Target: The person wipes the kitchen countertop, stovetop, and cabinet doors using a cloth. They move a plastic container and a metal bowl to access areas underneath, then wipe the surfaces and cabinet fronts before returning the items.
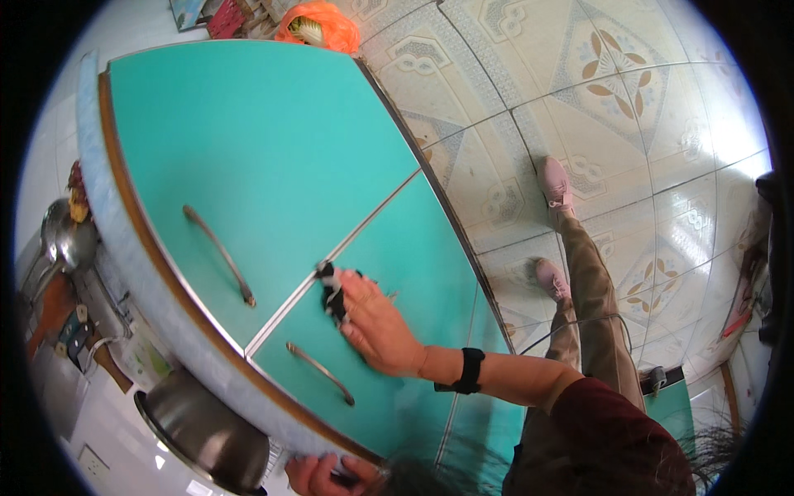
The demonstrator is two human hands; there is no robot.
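Pressed against a green cabinet door (397,248), my right hand (384,335) holds a bunched black and whitish cloth (334,294) under its fingertips. The cloth lies at the metal-edged seam between two doors. A dark band circles my right wrist. At the bottom of the view, my left hand (332,476) is at the countertop's edge with bent fingers; part of it is cut off, so whether it grips anything is unclear. One curved metal handle (319,374) is just below my right hand in the view, and another handle (218,255) is on the neighbouring door.
A metal pot (208,428) stands on the blue-white countertop (146,282) near my left hand. Ladles (68,232) and wooden-handled utensils (108,359) lie farther along. An orange plastic bag (325,28) with a leafy vegetable sits beyond the cabinet. Pink shoes (556,183) stand on the patterned tile floor (490,180).
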